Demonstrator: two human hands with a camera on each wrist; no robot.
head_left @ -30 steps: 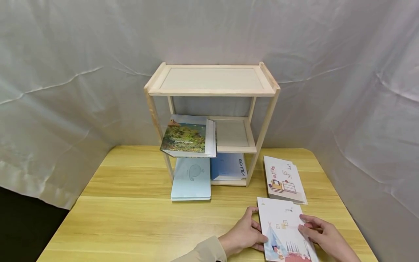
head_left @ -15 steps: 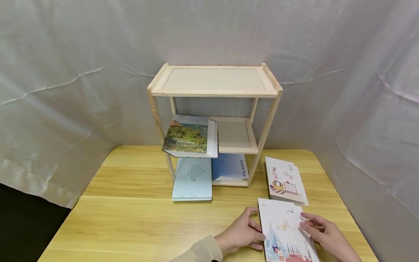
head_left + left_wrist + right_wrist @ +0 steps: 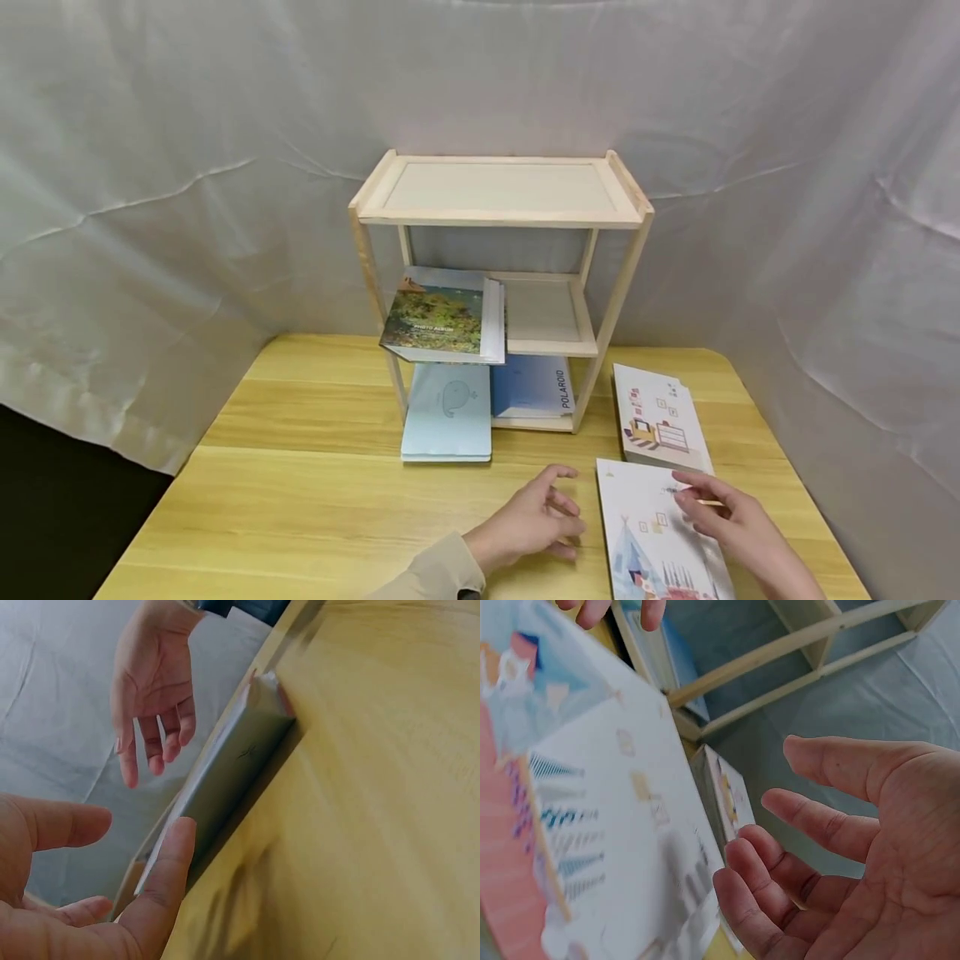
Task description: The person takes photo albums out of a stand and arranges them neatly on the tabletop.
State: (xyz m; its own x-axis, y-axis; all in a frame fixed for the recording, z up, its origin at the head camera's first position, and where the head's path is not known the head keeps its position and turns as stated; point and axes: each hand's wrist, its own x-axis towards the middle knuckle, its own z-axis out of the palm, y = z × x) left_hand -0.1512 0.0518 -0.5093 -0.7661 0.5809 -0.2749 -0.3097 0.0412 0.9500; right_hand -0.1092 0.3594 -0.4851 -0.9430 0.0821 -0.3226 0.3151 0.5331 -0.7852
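A white album [image 3: 628, 493] printed with a blue tent and small picture frames lies flat on the table at front right. Just left of its edge, my left hand [image 3: 525, 523] hovers with loosely bent fingers and a gap between them and the cover. My right hand [image 3: 742, 525] is over the album's right side, fingers apart and relaxed. In the right wrist view, nothing is between the fingers of the right hand [image 3: 832, 847], and the cover [image 3: 630, 847] stands beside the fingertips. The left wrist view shows the album's spine side [image 3: 232, 765] beyond my left fingertips.
Behind the album lies a similar white album stack [image 3: 663, 414]. A wooden shelf [image 3: 501, 218] stands at the back. A photo album [image 3: 438, 317] juts from its middle level. Below are a pale blue whale notebook [image 3: 447, 421], poking forward, and a blue POLAROID book [image 3: 531, 387].
My left hand has let go of the album's left edge and moved left. My right hand has come off the right edge and shifted slightly up. The album stays in place; the head view shifts slightly.
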